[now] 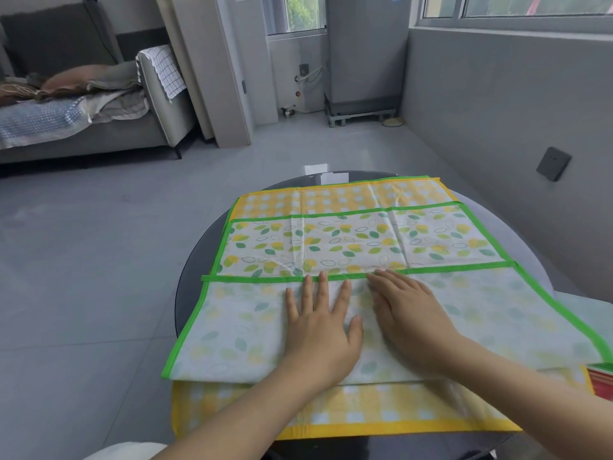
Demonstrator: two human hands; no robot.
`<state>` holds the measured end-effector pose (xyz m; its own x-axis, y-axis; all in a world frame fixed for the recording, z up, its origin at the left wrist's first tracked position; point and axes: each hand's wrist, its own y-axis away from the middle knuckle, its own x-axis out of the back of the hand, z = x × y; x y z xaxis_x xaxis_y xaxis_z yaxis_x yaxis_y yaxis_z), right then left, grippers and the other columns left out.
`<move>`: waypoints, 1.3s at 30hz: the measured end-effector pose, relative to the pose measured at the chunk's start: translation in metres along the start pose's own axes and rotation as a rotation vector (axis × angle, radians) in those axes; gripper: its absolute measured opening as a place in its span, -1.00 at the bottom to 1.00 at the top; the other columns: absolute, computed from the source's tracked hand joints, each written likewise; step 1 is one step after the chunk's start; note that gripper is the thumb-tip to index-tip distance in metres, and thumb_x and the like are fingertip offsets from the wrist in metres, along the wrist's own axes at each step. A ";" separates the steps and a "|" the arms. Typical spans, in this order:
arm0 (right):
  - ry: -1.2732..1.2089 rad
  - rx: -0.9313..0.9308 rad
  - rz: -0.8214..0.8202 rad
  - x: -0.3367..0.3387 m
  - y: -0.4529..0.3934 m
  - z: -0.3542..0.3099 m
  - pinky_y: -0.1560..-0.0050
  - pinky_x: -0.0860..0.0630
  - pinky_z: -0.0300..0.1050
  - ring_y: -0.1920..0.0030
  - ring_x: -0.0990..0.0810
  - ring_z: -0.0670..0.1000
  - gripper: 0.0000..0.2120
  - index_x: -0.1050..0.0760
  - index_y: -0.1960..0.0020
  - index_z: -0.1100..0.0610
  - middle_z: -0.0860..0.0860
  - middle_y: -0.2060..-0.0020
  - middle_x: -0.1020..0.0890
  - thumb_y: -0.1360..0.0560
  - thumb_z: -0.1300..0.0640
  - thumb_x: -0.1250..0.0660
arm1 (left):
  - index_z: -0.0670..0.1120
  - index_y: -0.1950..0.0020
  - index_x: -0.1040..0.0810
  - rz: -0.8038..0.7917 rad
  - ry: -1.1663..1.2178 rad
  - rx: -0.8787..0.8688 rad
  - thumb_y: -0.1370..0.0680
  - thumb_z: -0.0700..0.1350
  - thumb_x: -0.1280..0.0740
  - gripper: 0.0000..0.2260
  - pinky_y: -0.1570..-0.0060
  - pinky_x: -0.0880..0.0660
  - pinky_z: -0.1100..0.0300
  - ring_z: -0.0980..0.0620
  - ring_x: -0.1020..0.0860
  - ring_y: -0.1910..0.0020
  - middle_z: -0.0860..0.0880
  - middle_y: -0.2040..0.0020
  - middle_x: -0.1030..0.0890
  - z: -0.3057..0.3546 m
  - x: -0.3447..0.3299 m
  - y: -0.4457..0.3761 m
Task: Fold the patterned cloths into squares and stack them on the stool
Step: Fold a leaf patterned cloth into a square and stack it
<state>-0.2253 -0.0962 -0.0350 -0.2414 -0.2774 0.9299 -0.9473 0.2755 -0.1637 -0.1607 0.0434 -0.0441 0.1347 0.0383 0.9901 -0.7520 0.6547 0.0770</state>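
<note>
Leaf-patterned cloth with green trim lay on the round dark table — its near part folded over, left hand and right hand pressing flat, fingers straight.

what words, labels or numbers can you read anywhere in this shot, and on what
None can be read.
The leaf-print cloth under the left hand and right hand carries only pattern.
The checked yellow cloth likewise.
The striped item at the right edge shows no lettering.
</note>
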 end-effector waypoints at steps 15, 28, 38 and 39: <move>0.204 -0.296 -0.104 0.031 0.029 0.091 -0.50 0.22 -0.08 -0.52 0.19 -0.08 -0.45 0.16 -0.52 -0.16 -0.10 -0.53 0.11 -0.56 -0.24 0.19 | 0.16 -0.52 0.32 -0.042 -0.056 0.027 -0.61 0.21 0.18 -0.47 -0.44 0.33 -0.17 -0.05 0.38 -0.49 -0.01 -0.53 0.36 -0.001 0.002 0.001; 0.061 -0.216 -0.082 0.024 0.019 0.048 -0.50 0.22 -0.08 -0.52 0.17 -0.04 -0.50 0.09 -0.54 -0.06 -0.02 -0.53 0.09 -0.62 -0.09 0.14 | 0.14 -0.52 0.30 -0.050 -0.048 0.029 -0.61 0.20 0.17 -0.47 -0.44 0.33 -0.17 -0.07 0.36 -0.50 -0.03 -0.53 0.34 0.002 0.006 0.003; 0.128 -0.014 -0.103 -0.006 0.005 0.005 -0.45 0.27 -0.19 -0.51 0.17 -0.13 -0.23 0.10 -0.52 -0.12 -0.13 -0.52 0.07 -0.34 -0.23 0.48 | 0.16 -0.55 0.17 0.002 0.007 -0.006 -0.62 0.19 0.11 -0.48 -0.45 0.34 -0.13 0.02 0.28 -0.52 0.05 -0.56 0.24 -0.015 0.005 0.003; 0.132 -0.018 -0.111 -0.005 0.005 0.005 -0.45 0.27 -0.19 -0.51 0.18 -0.13 -0.24 0.11 -0.52 -0.14 -0.14 -0.52 0.08 -0.35 -0.24 0.47 | 0.16 -0.55 0.16 0.010 0.007 0.001 -0.62 0.19 0.11 -0.48 -0.45 0.34 -0.13 0.04 0.28 -0.52 0.07 -0.56 0.23 -0.024 0.005 0.005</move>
<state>-0.2295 -0.0984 -0.0425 -0.1044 -0.1840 0.9774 -0.9623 0.2670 -0.0526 -0.1482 0.0645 -0.0412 0.1322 0.0501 0.9900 -0.7538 0.6536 0.0676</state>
